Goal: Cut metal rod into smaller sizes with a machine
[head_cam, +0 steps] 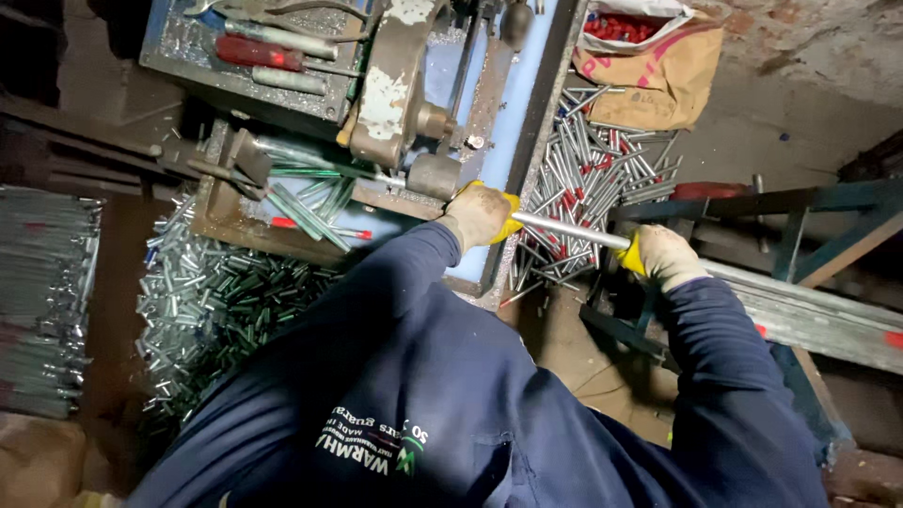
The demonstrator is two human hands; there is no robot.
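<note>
Both my hands wear dirty yellow-and-beige work gloves and grip one shiny metal rod (569, 229) that runs level between them. My left hand (480, 214) is closed on the rod's left end, right beside the round chuck (435, 175) of a worn grey machine (395, 85). My right hand (658, 256) is closed on the rod's right end, above a dark metal frame. My navy sleeves fill the lower middle of the view.
A heap of cut metal rods with red tips (588, 179) lies on the floor behind the rod. Short metal pieces (212, 301) pile up at left. A brown sack (658, 80) holds red caps. A blue-green steel frame (800, 212) stands at right.
</note>
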